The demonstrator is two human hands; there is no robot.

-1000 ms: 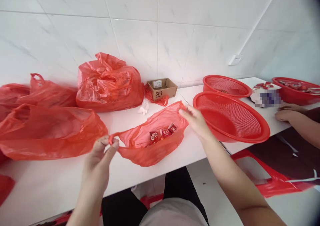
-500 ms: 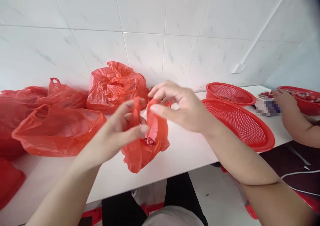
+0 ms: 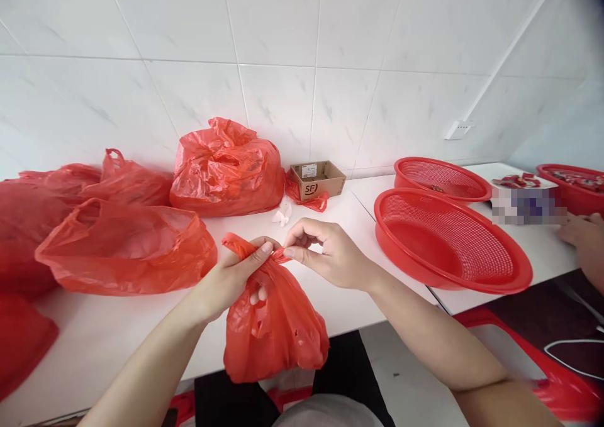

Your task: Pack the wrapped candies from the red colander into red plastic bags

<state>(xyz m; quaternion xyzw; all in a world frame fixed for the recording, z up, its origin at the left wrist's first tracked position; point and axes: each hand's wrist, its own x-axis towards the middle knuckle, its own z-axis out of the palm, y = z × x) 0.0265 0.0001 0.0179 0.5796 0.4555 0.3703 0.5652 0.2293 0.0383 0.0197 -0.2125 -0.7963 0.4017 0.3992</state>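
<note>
Gathered red bag (image 3: 278, 336) lifted | left hand (image 3: 238, 271) clutching | right hand (image 3: 333, 254) pinching plastic

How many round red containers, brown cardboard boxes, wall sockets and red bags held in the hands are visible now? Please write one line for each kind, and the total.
Round red containers: 3
Brown cardboard box: 1
Wall socket: 1
Red bag held by left hand and right hand: 1
Total: 6
</note>
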